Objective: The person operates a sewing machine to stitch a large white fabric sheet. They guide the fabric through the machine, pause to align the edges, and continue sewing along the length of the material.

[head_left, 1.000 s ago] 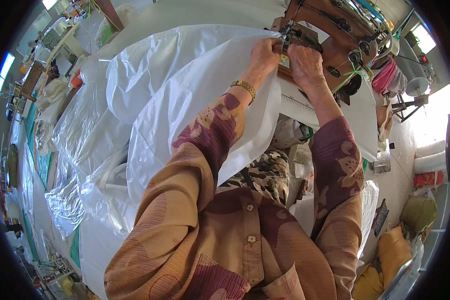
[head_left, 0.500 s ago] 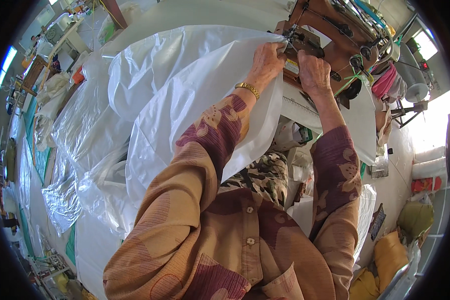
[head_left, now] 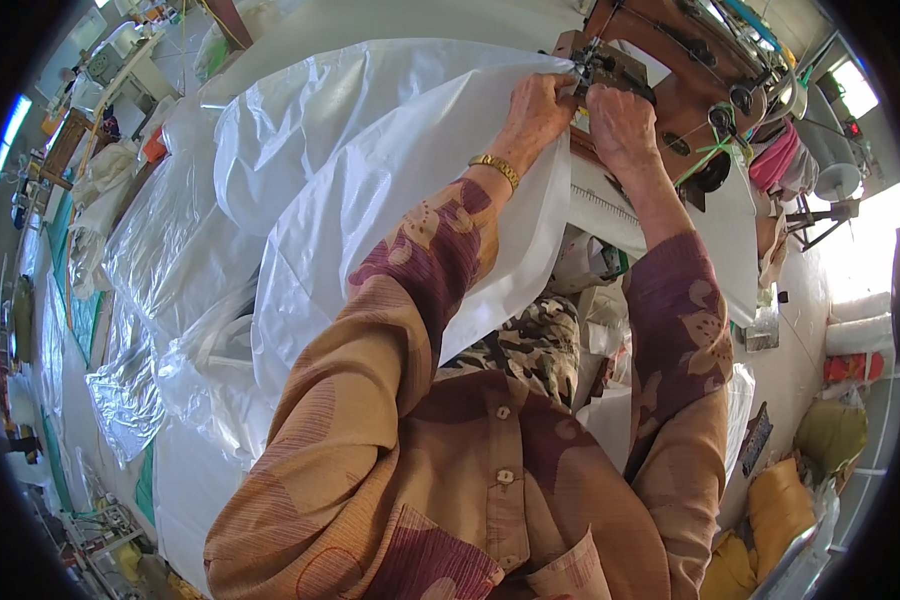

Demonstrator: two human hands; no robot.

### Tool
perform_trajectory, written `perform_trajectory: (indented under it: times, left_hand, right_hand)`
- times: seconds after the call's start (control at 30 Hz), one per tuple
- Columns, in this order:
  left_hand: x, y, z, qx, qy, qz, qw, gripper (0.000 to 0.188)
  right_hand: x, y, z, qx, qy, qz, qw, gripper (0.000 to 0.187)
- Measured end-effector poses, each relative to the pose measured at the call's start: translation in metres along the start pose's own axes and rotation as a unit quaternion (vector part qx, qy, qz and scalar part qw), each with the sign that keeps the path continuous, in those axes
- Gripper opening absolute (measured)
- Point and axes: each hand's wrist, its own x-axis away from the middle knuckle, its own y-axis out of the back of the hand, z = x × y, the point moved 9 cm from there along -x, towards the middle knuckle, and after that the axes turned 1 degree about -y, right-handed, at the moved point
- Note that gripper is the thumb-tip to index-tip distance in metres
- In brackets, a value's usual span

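Observation:
A brown sewing machine (head_left: 685,110) stands at the upper right, with its dark metal needle end toward my hands. From there a large white translucent plastic sheet (head_left: 370,170) drapes to the left and down toward my lap. My left hand (head_left: 538,112), with a gold watch (head_left: 497,170) at the wrist, is closed on the sheet's corner close beside the needle end. My right hand (head_left: 622,122) is curled shut just right of it, against the machine's front. Whatever its fingers hold is hidden behind the knuckles.
Crumpled clear plastic (head_left: 185,260) lies heaped at the left. A ruler-like marked strip (head_left: 605,197) edges the table below my right hand. Pink cloth (head_left: 772,158) hangs beyond the machine. Orange-yellow sacks (head_left: 778,500) and an olive bag (head_left: 832,437) sit at the lower right.
My right hand has shifted slightly up and left, nearer the needle end. My left hand has moved up a little with the sheet's corner, still closed on it.

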Motion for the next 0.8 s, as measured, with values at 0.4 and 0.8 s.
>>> perform_trajectory:
  times: [0.4, 0.8]
  left_hand:
    - [0.002, -0.002, -0.005, -0.102, -0.074, -0.014, 0.992, 0.036]
    - [0.002, -0.003, -0.007, -0.092, -0.107, -0.001, 0.99, 0.029]
  right_hand:
    - [0.018, -0.005, -0.014, -0.009, -0.023, -0.021, 0.999, 0.011]
    - [0.004, -0.004, -0.009, 0.071, 0.039, 0.008, 0.997, 0.013]
